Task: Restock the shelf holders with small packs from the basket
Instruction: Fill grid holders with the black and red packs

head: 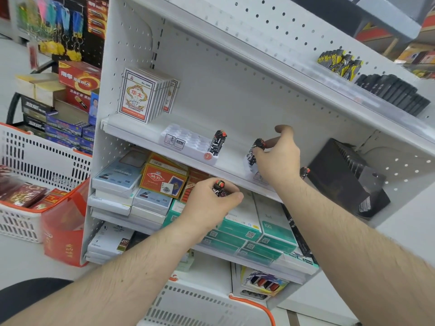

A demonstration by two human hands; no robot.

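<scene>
Gripping: right hand (pixel 277 158) pinches a pack (pixel 255 150) over the holder
Left hand (pixel 211 198): clutches packs (pixel 219 187) below the shelf (pixel 146 135)

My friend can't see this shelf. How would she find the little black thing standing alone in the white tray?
Find the playing card packs on the white middle shelf. Right of them lies a white holder tray. The black patterned pack stands upright at its right end, red-capped, in nobody's grip.
</scene>
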